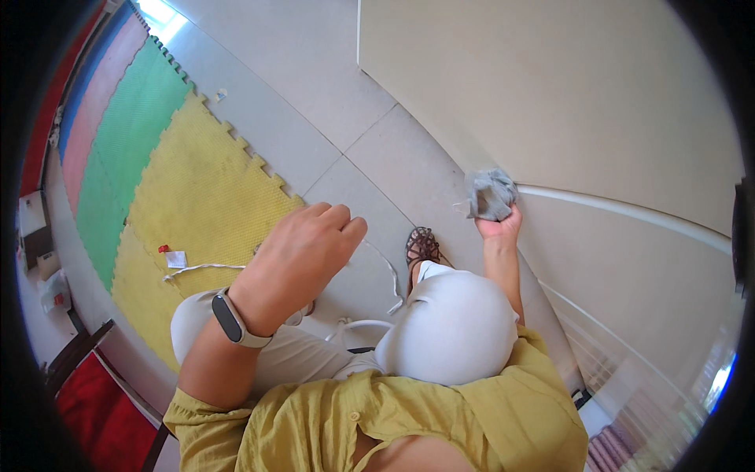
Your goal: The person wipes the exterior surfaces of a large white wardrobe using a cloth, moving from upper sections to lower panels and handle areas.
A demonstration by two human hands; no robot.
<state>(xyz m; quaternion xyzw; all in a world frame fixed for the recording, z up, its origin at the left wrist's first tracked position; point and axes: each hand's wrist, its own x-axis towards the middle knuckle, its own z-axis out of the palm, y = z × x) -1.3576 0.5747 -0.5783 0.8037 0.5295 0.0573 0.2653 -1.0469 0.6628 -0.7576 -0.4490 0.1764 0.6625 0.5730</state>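
My right hand (500, 225) is stretched forward and holds a crumpled grey cloth (491, 192) at the lower edge of a pale cream furniture panel. The cloth lies close to the end of a white strip (625, 215) on that panel. My left hand (304, 251) is raised above my lap with its fingers curled into a fist. The inside of that fist is turned away, and nothing shows sticking out of it. A fitness band (229, 318) is on the left wrist. Below the left hand, a white cord (206, 267) runs over a yellow foam mat (200, 177), partly hidden by the hand.
Pink, blue and green foam mats (141, 88) continue at the left. A small red item (163, 249) and a white tag (176, 259) lie on the yellow mat. A sandalled foot (423, 245) rests on the tiles. Red fabric (109, 407) shows at the lower left.
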